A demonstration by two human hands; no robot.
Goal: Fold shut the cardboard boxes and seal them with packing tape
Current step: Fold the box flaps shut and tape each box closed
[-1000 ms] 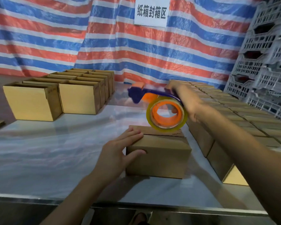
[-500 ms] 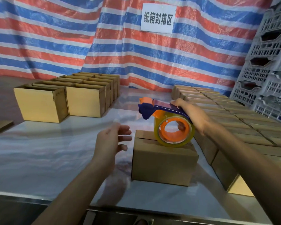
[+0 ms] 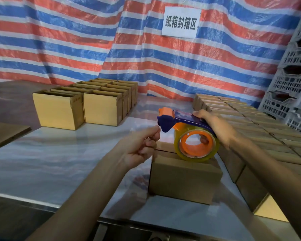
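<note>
A small cardboard box [image 3: 184,180] with its flaps folded down stands on the table in front of me. My right hand [image 3: 214,126] grips a blue and orange tape dispenser [image 3: 177,119], and its clear tape roll [image 3: 196,145] rests on the box top. My left hand [image 3: 139,146] hovers left of the box with fingers curled. Its thumb and forefinger are pinched together just below the dispenser's blue nose; whether they hold the tape end I cannot tell.
Open cardboard boxes [image 3: 87,105] stand in rows at the back left. Closed boxes [image 3: 261,136] fill the right side in rows. White plastic crates [image 3: 294,84] are stacked at the far right. A striped tarp [image 3: 76,40] with a paper sign [image 3: 181,22] hangs behind the glossy table [image 3: 50,162].
My left hand left the box's side, rose and went to the dispenser's nose. The dispenser came down until its roll rests on the box top.
</note>
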